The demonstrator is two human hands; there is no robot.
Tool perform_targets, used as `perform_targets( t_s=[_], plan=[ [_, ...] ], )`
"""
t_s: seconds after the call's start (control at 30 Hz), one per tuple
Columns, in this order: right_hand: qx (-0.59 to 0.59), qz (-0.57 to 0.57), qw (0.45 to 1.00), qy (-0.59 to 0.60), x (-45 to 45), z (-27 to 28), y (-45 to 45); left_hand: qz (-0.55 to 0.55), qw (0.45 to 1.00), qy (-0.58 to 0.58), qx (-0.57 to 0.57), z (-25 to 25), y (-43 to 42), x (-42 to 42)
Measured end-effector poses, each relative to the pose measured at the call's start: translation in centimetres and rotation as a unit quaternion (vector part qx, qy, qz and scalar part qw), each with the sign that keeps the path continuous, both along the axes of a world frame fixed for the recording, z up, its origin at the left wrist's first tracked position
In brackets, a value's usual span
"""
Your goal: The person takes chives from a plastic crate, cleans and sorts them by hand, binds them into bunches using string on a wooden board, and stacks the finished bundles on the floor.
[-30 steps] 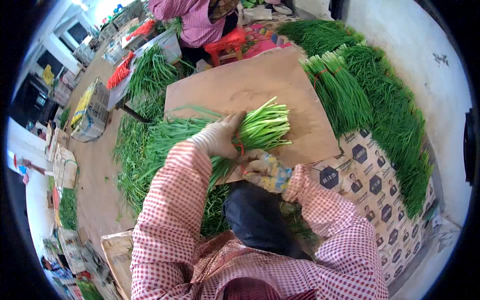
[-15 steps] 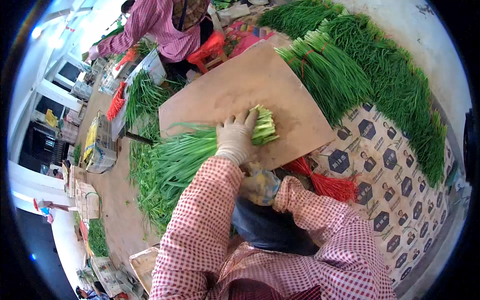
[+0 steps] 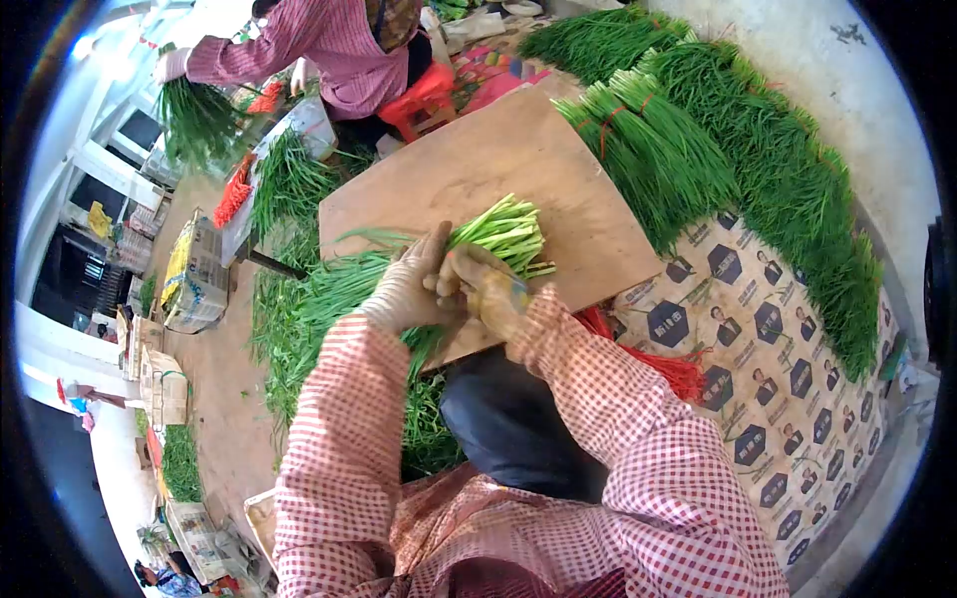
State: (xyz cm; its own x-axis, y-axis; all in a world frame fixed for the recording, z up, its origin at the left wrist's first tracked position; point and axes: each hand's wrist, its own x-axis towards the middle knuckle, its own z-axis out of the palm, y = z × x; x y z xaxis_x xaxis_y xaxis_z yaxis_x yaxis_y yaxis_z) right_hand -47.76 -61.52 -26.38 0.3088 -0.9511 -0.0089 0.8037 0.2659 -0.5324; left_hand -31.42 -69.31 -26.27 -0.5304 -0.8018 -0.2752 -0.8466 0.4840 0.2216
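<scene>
A bunch of garlic chives (image 3: 503,234) lies on the brown board (image 3: 399,189), with its pale cut ends to the right and green leaves trailing left. My left hand (image 3: 407,289), in a pale glove, is wrapped round the bunch behind the cut ends. Close beside it, my right hand (image 3: 486,287), in a stained glove, has its fingers curled in against the bunch. Whatever those fingers may pinch is hidden. Loose chives (image 3: 299,299) hang and pile to the left of the board.
Tied chive bundles (image 3: 658,140) stand at the board's right, on printed sheeting (image 3: 758,329). More chives (image 3: 817,219) line the wall. Red ties (image 3: 668,371) lie right of my knee (image 3: 518,419). A co-worker (image 3: 339,60) on a red stool (image 3: 424,100) holds chives at upper left.
My left hand has moved left and closed round the bunch. My right hand has come up from below the board's edge to the bunch. The co-worker has raised a handful of chives.
</scene>
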Motion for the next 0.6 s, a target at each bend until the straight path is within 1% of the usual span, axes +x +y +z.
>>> perform_targets(
  t_s=[0.03, 0.07, 0.1, 0.13, 0.17, 0.2, 0.3, 0.33, 0.37, 0.4, 0.43, 0.5, 0.53, 0.57, 0.6],
  plan=[
    [0.001, -0.002, 1.000, 0.005, 0.2, 0.4, -0.4, 0.020, 0.998, -0.043, -0.044, 1.4, 1.3, -1.9],
    [0.042, -0.017, 0.997, 0.059, 0.2, 1.2, -0.6, 0.042, 0.992, -0.088, -0.084, 2.8, 2.7, -3.9],
    [0.082, -0.030, 0.990, 0.112, 0.2, 2.1, -0.5, 0.043, 0.992, -0.083, -0.082, 2.8, 2.4, -4.2],
    [0.117, -0.026, 0.987, 0.103, 0.1, 3.4, 0.0, 0.081, 0.991, -0.098, -0.049, 2.8, 1.6, -4.6],
    [0.120, -0.027, 0.987, 0.104, 0.8, 0.8, -0.7, 0.100, 0.990, -0.091, -0.042, 2.5, 1.4, -4.4],
    [0.092, -0.024, 0.980, 0.174, 2.3, -4.0, -1.9, 0.119, 0.989, -0.084, -0.036, 2.2, 1.3, -4.3],
    [0.067, -0.078, 0.990, 0.094, 2.2, 4.2, 2.9, 0.139, 0.987, -0.082, -0.012, 3.6, 1.7, -4.8],
    [0.021, -0.039, 0.989, 0.141, 1.3, 4.1, 3.3, 0.140, 0.987, -0.078, -0.019, 3.2, 1.4, -4.8],
    [-0.040, -0.028, 0.975, 0.215, 0.8, 2.5, 3.9, 0.139, 0.987, -0.079, -0.014, 3.5, 1.6, -5.2],
    [-0.102, -0.023, 0.953, 0.286, 0.3, 1.0, 4.5, 0.141, 0.985, -0.094, -0.026, 3.7, 2.1, -5.6],
    [-0.176, -0.039, 0.907, 0.382, 0.3, -1.9, 5.7, 0.147, 0.983, -0.107, -0.036, 4.2, 2.6, -6.1],
    [-0.217, -0.069, 0.855, 0.465, -0.9, -4.8, 7.7, 0.147, 0.982, -0.110, -0.037, 3.8, 3.1, -6.1],
    [-0.231, -0.077, 0.843, 0.480, -0.7, -5.5, 7.4, 0.142, 0.983, -0.101, -0.062, 3.1, 3.1, -5.9],
    [-0.232, -0.078, 0.845, 0.475, -0.3, -5.9, 7.3, 0.133, 0.983, -0.093, -0.089, 2.8, 3.1, -5.7],
    [-0.188, -0.002, 0.841, 0.506, 0.0, -6.1, 6.9, 0.125, 0.983, -0.089, -0.101, 2.8, 3.2, -5.5]
  ],
)
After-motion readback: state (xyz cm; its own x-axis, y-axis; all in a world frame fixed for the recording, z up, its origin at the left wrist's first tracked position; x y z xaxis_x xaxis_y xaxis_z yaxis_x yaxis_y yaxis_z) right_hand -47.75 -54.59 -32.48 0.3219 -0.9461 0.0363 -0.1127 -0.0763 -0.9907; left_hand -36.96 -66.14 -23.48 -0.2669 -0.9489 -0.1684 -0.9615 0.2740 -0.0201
